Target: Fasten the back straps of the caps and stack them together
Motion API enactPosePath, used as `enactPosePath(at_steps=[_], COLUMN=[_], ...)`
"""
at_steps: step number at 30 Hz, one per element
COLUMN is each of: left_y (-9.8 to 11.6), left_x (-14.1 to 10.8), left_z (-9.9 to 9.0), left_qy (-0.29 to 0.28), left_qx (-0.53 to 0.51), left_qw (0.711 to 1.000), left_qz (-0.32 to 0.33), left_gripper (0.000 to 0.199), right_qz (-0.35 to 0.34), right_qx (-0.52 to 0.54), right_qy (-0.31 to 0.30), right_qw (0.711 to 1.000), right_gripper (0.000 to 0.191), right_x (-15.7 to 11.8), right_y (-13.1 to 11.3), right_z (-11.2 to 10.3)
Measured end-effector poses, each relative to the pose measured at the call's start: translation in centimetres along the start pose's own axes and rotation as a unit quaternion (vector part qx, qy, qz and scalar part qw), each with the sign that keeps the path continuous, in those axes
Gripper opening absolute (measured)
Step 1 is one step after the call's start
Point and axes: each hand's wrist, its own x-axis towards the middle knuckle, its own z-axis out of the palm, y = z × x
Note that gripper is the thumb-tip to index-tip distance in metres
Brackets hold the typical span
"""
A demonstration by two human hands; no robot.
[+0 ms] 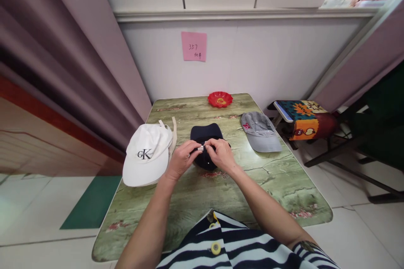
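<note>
A dark navy baseball cap (206, 131) lies in front of me on the table, its brim pointing away. At the cap's back edge, my left hand (184, 156) pinches the strap, close to a small silvery-white buckle (200, 148). Just beside it, my right hand (220, 153) is closed on the strap from the other side, fingertips nearly meeting those of the left. The fingers and the strap's dark colour hide how it sits in the buckle. Left of my hands rests a white cap (148, 151) with CK lettering and a loose strap; to the right lies a grey cap (260, 131).
A red scalloped dish (220, 99) stands near the far edge of the green wood-patterned table (189, 201). Behind the table is a white wall with a pink note (194, 46). A stool with a patterned cover (304, 119) is at the right, a purple curtain (94, 42) at the left.
</note>
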Motion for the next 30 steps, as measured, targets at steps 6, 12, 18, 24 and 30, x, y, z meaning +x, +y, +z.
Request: enactPosePath(at_steps=[6,12,18,24,30], left_y=[0.6,0.7,0.6,0.9,1.5], left_x=[0.2,0.1,0.1,0.4,0.5], left_z=[0.1,0.5,0.7,0.7,0.8], left_qy=[0.009,0.029,0.008,0.018,0.006], left_qx=[-0.018,-0.094,-0.232,-0.341,-0.367], left_qw=[0.999,0.985,0.948,0.892,0.867], left_qz=[-0.036,-0.139,-0.215,-0.297,-0.338], left_gripper=[0.018,0.020,0.029,0.035,0.038], right_qz=[-0.001,0.001,0.012,0.013,0.012], right_qx=[0.021,0.049,0.067,0.069,0.091], right_qy=[-0.018,-0.020,-0.029,-0.020,-0.028], right_qw=[1.000,0.999,0.997,0.997,0.995], right_gripper=[0.019,0.016,0.015,0.015,0.016], right_x=[0.2,0.2,0.3,0.3,0.3], right_y=[0.2,0.4,0.4,0.4,0.4], right_z=[-0.2,-0.6,-1.1,-0.9,-0.7])
